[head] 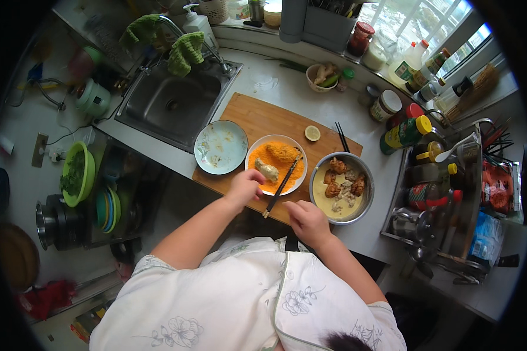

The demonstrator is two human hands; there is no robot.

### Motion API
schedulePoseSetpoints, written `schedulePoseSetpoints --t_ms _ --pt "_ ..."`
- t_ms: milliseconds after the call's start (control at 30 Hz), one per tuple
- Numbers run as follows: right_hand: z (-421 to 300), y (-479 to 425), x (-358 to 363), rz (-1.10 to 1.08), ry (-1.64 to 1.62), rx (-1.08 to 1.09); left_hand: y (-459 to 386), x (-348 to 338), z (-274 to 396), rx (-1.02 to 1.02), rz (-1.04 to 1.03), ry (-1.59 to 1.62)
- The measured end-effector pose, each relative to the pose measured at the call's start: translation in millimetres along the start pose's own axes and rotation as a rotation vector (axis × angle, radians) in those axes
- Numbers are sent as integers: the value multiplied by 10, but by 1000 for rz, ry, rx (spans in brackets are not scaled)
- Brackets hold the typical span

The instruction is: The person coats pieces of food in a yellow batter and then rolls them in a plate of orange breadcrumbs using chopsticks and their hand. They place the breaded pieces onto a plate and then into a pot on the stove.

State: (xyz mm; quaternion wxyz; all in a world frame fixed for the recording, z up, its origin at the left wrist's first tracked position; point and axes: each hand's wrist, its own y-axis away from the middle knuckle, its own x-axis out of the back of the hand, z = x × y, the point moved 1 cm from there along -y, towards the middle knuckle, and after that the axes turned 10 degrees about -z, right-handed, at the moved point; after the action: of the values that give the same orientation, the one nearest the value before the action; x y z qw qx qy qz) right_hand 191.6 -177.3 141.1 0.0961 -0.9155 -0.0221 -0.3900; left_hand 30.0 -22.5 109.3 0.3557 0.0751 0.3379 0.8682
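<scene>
A white plate (305,174) of orange breadcrumbs (285,162) lies on the wooden cutting board (263,115). In the crumbs are a crumb-coated piece (282,152) and a pale, batter-coated piece (267,170), probably chicken. Black chopsticks (282,186) lean across the plate's near right rim, untouched by either hand. My left hand (246,189) hovers at the near left rim, fingers slightly spread, nothing visible in them. Loosely curled, my right hand (308,221) is between the plate and a metal bowl (369,175); its palm is hidden. Browned meat pieces (332,189) sit in the bowl's yellow batter (323,199).
Left of the crumbs stands a pale blue, food-smeared plate (221,147). A lemon half (312,133) and dark chopsticks (341,136) lie behind. The sink (167,105) is at left; a bottle rack (439,188) stands at right. A small bowl (320,87) holds ginger.
</scene>
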Motion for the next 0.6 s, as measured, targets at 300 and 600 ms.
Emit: schedulePoseSetpoints --t_ms 300,600 --pt "113 -296 -815 -85 300 81 100 934 97 -5 16 115" --pt "-333 -377 -622 178 294 61 -266 1129 339 -431 31 -710"
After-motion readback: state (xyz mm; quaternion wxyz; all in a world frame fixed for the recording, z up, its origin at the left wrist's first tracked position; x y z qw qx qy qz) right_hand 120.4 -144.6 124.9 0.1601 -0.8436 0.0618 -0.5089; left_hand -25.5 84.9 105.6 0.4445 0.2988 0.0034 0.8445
